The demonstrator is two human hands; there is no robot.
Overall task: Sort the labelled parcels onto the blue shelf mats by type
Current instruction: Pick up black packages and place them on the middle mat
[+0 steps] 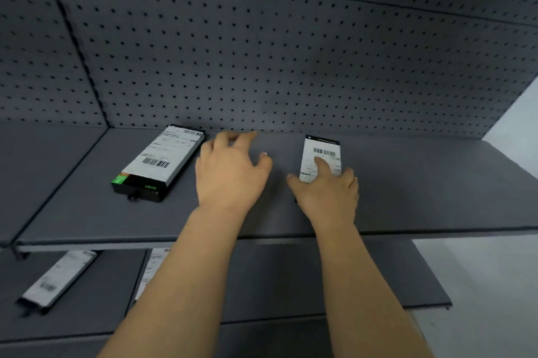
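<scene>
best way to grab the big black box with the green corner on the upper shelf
Grip the black box across its two long edges near the middle, from above. It lies flat and angled on the upper shelf, far end at the pegboard, long sides clear.

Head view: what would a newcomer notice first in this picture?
First, two bare forearms reaching onto the upper shelf: the right hand rests its fingers on a small labelled parcel, while the left hand hovers spread beside it. To the left lies a larger black parcel with a white barcode label, before the grey pegboard wall.
</scene>
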